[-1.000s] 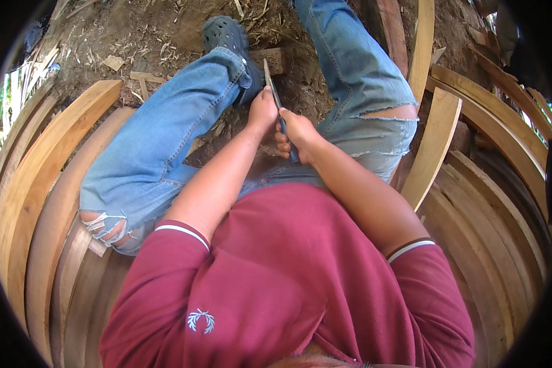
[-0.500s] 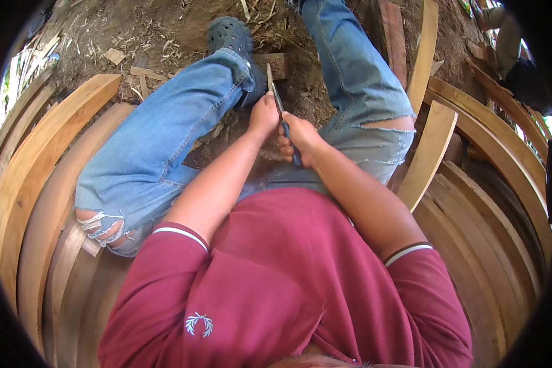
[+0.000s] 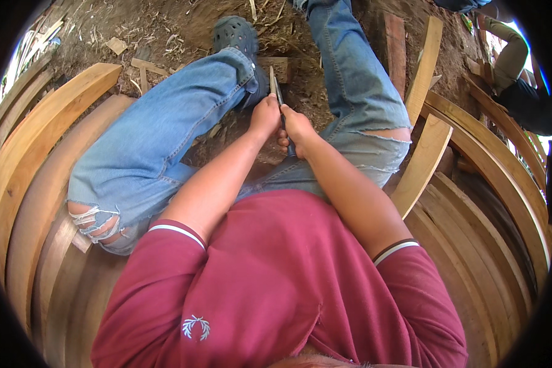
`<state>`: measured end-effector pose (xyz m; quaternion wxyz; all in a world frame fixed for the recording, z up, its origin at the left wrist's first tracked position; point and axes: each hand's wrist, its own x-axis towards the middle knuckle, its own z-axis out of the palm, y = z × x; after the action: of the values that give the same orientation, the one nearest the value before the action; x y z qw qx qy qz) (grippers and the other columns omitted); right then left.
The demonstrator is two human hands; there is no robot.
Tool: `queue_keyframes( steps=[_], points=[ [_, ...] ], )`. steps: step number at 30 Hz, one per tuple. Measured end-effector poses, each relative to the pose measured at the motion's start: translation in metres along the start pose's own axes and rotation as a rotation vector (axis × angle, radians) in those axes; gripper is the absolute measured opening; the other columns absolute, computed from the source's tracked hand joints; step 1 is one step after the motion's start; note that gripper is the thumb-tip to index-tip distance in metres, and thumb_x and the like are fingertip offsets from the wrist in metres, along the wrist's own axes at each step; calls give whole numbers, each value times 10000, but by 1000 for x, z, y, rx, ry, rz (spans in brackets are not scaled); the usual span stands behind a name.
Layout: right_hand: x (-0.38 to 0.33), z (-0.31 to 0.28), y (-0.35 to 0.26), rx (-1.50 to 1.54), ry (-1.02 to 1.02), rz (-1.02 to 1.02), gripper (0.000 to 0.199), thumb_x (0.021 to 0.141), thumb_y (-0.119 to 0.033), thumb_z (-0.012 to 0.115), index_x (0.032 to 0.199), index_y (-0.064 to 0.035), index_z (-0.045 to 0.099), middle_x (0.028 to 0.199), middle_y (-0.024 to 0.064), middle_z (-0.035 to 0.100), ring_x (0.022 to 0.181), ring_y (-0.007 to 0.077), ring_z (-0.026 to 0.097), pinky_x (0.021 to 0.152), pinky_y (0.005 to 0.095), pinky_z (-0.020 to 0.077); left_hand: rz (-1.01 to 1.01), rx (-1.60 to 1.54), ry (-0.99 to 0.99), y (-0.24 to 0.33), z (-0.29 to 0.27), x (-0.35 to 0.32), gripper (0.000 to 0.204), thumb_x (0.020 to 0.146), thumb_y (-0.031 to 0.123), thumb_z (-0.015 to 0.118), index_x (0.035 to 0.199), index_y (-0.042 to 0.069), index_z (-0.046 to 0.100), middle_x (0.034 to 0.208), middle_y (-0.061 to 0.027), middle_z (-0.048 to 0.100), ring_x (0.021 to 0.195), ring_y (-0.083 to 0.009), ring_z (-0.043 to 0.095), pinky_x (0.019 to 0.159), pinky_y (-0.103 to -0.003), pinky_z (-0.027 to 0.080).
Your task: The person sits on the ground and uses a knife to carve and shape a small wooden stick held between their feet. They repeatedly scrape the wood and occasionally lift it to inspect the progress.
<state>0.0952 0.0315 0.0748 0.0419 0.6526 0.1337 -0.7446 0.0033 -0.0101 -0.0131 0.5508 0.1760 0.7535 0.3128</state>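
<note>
My left hand [image 3: 265, 117] is closed around a slim pale wooden stick [image 3: 272, 80], whose tapered end points away from me. My right hand [image 3: 297, 130] grips a knife by its blue handle [image 3: 291, 149]. The dark knife blade [image 3: 279, 94] lies along the right side of the stick, and the two hands nearly touch. Past the stick's tip, a small wooden block [image 3: 282, 67] sits on the dirt beside my shoe [image 3: 235, 38]. My fingers hide the lower part of the stick.
Curved wooden planks [image 3: 49, 138] are stacked on my left, with more curved planks [image 3: 490, 153] on my right. A plank end [image 3: 422, 162] rises near my right knee. Wood chips [image 3: 116, 45] litter the dirt. At the far right, another person's leg [image 3: 510, 56] shows.
My right hand and the knife have shifted slightly forward along the stick. My left hand keeps its hold. The view has moved a little, showing more of the other person.
</note>
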Motion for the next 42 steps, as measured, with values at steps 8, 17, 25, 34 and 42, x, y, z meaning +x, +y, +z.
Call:
queue_keyframes(
  steps=[8, 17, 25, 34, 42],
  points=[
    [-14, -9, 5, 19, -110, 72, 436, 1028, -489, 371, 887, -81, 429, 577, 19, 386, 429, 156, 344, 422, 357, 323, 6, 15, 7, 16, -4, -10, 534, 1047, 376, 311, 977, -33, 647, 989, -291, 668, 987, -460, 625, 872, -493, 457],
    [-6, -2, 8, -8, -17, 22, 457, 1024, -526, 393, 842, -109, 436, 567, 18, 409, 409, 149, 362, 412, 341, 331, 25, 94, 22, 18, -6, -10, 530, 1043, 367, 314, 1007, -34, 657, 1045, -305, 660, 1036, -471, 610, 901, -501, 453],
    [-9, -1, 4, -6, -21, 43, 442, 1029, -521, 378, 927, -97, 444, 621, 43, 438, 414, 144, 370, 402, 345, 349, 13, 36, -18, 14, -6, -7, 551, 1038, 414, 326, 1094, -33, 644, 1045, -264, 671, 1042, -405, 624, 914, -458, 441],
    [-6, -3, 4, -9, -60, 73, 429, 1029, -521, 371, 1024, -100, 449, 691, 64, 476, 431, 128, 362, 404, 331, 350, 36, 67, 18, 8, -2, -9, 508, 1043, 380, 326, 993, -17, 639, 977, -257, 667, 958, -423, 627, 867, -481, 453],
    [-22, -6, 5, 11, -97, 97, 409, 1029, -518, 365, 1028, -116, 441, 684, 65, 470, 430, 134, 358, 404, 335, 344, 79, 90, 52, 12, -3, -15, 500, 1047, 362, 323, 959, -18, 637, 953, -274, 663, 943, -454, 623, 847, -511, 449]
  ],
)
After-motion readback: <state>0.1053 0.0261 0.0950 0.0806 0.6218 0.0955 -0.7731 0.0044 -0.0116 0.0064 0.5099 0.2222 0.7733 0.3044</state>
